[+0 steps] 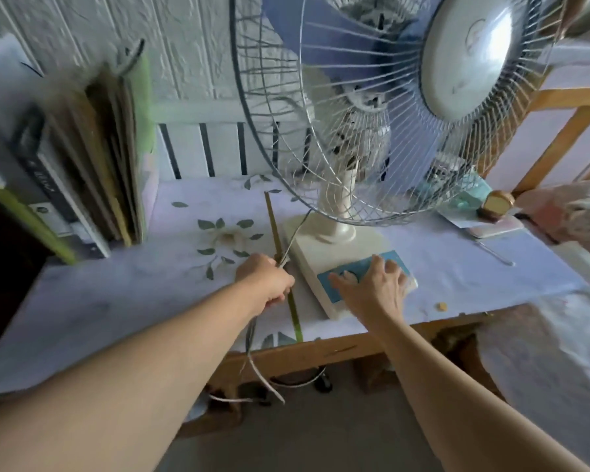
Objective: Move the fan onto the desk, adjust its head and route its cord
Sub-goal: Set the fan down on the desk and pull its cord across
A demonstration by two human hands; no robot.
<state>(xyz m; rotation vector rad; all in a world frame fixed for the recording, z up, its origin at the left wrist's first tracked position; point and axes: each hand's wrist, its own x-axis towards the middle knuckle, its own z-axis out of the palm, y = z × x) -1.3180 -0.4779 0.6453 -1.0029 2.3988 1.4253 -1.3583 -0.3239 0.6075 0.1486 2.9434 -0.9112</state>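
So the cream plastic desk fan (372, 131) with the round wire cage and bluish blades is standing on the wooden desk (321, 352), base near the front edge, a bit right of the middle. Its square base has a blue control panel on the front, and the short neck rises to a head with a shiny silver hub cap in the middle of the grille. The desk is covered with a pale lilac cloth (133, 294) printed with leaves and a flower. The right hand (372, 287) lies flat on the blue panel, fingers spread open and loose, just touching it. The left hand (266, 277) is closed in a fist around the thin white cord (252, 352), right beside the left edge of the base; the cord runs up from the fist toward the neck and hangs over the front edge to loop near the floor. A thin yellow-green stick (280, 253) lies on the cloth under that hand. A row of upright books (82, 165) stands at the left end, against a white textured wall.
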